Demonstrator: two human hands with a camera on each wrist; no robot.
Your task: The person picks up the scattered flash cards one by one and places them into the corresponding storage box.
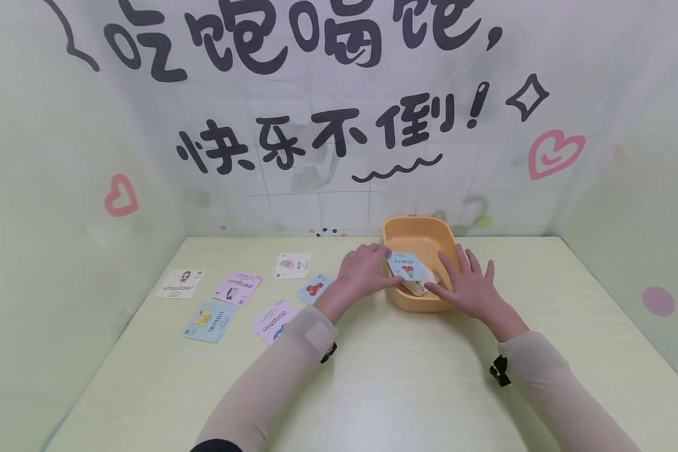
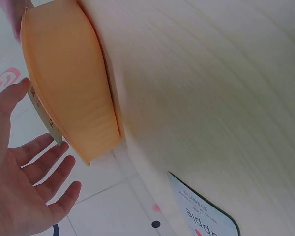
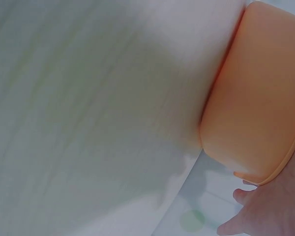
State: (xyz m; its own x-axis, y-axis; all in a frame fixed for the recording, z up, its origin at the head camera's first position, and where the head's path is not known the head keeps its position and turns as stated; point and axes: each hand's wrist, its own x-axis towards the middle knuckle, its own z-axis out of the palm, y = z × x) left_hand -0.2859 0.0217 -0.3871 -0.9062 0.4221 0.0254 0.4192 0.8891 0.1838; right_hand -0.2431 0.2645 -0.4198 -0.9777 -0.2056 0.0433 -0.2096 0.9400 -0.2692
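Observation:
An orange plastic bin stands near the back of the table. My left hand is at its left side, pinching a light blue "cherry" card by its edges between thumb and fingertips. This card is tilted over the bin's opening; in the left wrist view its edge sticks out past the rim. Below it a white card shows partly. On the right side, my right hand lies over the bin's rim with fingers spread, its thumb close to the cards.
Left of the bin lie several picture cards: "ear", a blue "apple" card, "dolphin" partly behind my left sleeve, "penguin", "lemon" and "shoulder". A printed cloth wall rises behind the table.

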